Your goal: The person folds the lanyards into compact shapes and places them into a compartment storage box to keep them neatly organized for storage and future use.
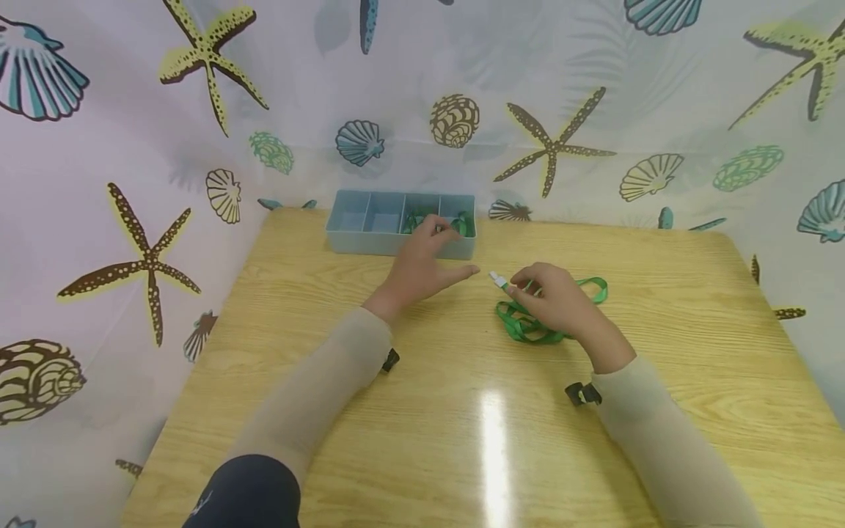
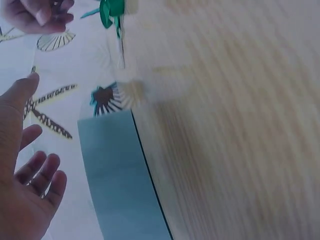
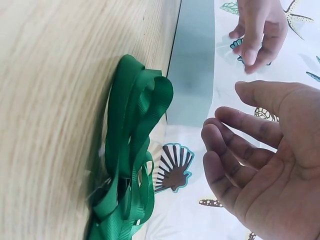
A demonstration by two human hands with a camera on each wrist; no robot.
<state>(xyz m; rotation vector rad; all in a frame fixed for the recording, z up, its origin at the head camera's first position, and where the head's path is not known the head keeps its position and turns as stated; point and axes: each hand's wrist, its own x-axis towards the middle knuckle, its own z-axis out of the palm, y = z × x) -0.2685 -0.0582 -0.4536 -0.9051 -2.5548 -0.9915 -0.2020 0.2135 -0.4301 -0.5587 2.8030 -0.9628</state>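
Note:
A pile of green lanyards (image 1: 518, 328) lies on the table, its flat ribbon looped over itself (image 3: 127, 115). My right hand (image 1: 551, 297) hovers over the pile, fingers loosely bent, and the right wrist view shows nothing in its grasp (image 3: 280, 155). Just beyond its fingertips is a white plastic clip (image 1: 498, 279). My left hand (image 1: 422, 264) is held in front of a blue-grey divided box (image 1: 363, 243), thumb and fingers spread apart with nothing between them (image 2: 25, 195). More green lanyards (image 1: 462, 224) sit in the box's two right compartments, partly covered by that hand.
The box stands at the back of the wooden table (image 1: 422, 455), against a curtain (image 1: 409, 81) printed with shells and starfish. The two left compartments show bare floors. Curtain also hangs along the left and right sides.

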